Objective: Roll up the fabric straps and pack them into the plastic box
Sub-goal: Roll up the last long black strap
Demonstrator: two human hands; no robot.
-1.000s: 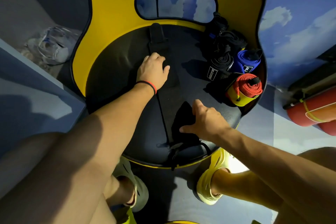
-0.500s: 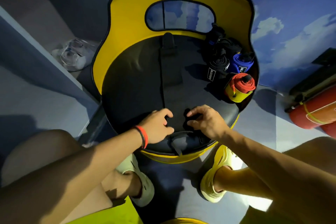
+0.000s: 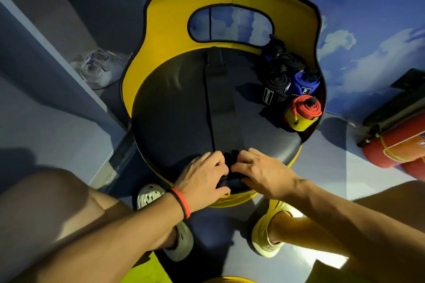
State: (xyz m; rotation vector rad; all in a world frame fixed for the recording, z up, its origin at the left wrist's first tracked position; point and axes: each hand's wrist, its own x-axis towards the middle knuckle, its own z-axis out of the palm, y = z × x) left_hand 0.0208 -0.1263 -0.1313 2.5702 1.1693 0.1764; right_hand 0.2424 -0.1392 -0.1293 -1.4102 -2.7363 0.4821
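Black strap (image 3: 218,103) lies flat along the middle of the seat (image 3: 172,110), from backrest to front edge. Its near end is bunched into a small dark fold between the hands.

Step in hand, by judgement: starting the roll. The next move calls for turning that end over tightly, edges kept square as the roll travels up the strap.

Left hand (image 3: 202,174): fingers curled, pinching the near end. Right hand (image 3: 259,172): fingers likewise curled on the same end.

Rolled straps, black (image 3: 274,89), blue (image 3: 304,85) and red (image 3: 303,108), stand at the seat's far right. A clear plastic item (image 3: 96,71) lies on the floor to the left; whether it is the box cannot be told.
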